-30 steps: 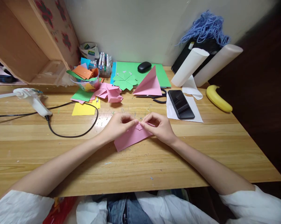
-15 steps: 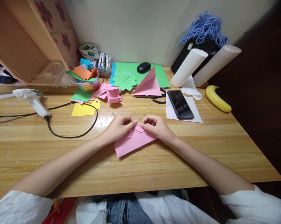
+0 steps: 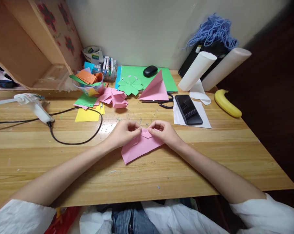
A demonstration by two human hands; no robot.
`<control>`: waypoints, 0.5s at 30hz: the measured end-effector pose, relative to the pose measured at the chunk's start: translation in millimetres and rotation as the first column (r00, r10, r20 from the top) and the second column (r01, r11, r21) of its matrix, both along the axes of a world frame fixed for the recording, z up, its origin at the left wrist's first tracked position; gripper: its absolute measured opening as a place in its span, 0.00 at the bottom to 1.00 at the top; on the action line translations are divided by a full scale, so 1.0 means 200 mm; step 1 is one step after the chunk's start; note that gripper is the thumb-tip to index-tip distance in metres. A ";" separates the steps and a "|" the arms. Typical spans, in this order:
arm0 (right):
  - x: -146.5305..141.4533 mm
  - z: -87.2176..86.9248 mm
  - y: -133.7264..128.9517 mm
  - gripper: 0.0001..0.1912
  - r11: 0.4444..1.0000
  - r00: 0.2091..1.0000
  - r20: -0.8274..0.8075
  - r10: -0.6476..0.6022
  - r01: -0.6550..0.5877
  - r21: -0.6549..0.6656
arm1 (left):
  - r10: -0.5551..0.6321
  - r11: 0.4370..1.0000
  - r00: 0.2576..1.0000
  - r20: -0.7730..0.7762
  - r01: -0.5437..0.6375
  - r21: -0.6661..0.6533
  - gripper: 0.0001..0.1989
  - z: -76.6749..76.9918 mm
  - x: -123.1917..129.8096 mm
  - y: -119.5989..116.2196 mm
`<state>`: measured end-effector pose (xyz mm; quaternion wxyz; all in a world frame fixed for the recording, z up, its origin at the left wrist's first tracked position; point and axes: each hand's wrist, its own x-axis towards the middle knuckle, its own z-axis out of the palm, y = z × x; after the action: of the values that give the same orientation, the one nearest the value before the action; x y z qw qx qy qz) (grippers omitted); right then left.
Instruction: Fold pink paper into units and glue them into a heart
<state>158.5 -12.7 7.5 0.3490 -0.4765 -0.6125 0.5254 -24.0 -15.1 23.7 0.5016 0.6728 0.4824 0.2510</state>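
Observation:
A folded sheet of pink paper (image 3: pixel 139 149) lies tilted on the wooden table, with a small pointed flap showing near its far edge. My left hand (image 3: pixel 126 132) pinches that far edge between thumb and fingers, left of the flap. On the flap's other side, my right hand (image 3: pixel 163 132) pinches the same edge. The fingers cover part of the fold on both sides. Beyond the hands stand a pink folded paper triangle (image 3: pixel 155 87) and a pink folded paper piece (image 3: pixel 114 97).
A hot glue gun (image 3: pixel 34 107) with a looping black cord lies left. Behind are a tub of paper scraps (image 3: pixel 88 86), a green paper flower (image 3: pixel 130 85), black-handled scissors (image 3: pixel 166 104) and a mouse (image 3: pixel 150 71). A phone (image 3: pixel 188 110) and a banana (image 3: pixel 227 103) lie right.
The near left corner of the pink paper has shifted slightly right and up. My fingertips have moved a little farther apart along the edge, both still pinching it.

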 end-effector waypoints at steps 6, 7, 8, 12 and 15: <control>0.00 0.00 0.00 0.06 1.000 1.000 0.008 0.021 -0.021 0.002 | 0.003 1.000 1.000 -0.017 -0.003 -0.001 0.11 -0.01 0.00 0.00; 0.00 0.00 0.00 0.07 0.999 0.999 0.007 0.040 -0.040 -0.010 | -0.006 1.000 1.000 -0.029 0.007 0.013 0.11 -0.01 0.00 -0.01; 0.00 0.00 -0.01 0.07 0.998 0.998 0.002 0.058 -0.058 -0.022 | -0.020 0.999 0.999 -0.040 0.021 0.027 0.12 -0.01 0.00 -0.01; 0.00 0.01 -0.01 0.08 0.994 0.996 -0.025 0.091 -0.092 -0.058 | -0.070 0.994 0.994 -0.084 0.076 0.077 0.12 -0.02 0.00 -0.01; 0.01 0.02 0.00 0.07 0.992 0.995 -0.020 0.101 -0.102 -0.069 | -0.089 0.990 0.992 -0.086 0.097 0.102 0.11 -0.01 0.00 0.00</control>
<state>160.6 -13.2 11.4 0.3099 -0.4525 -0.6142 0.5674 -24.3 -14.5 20.8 0.4563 0.7298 0.4565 0.2251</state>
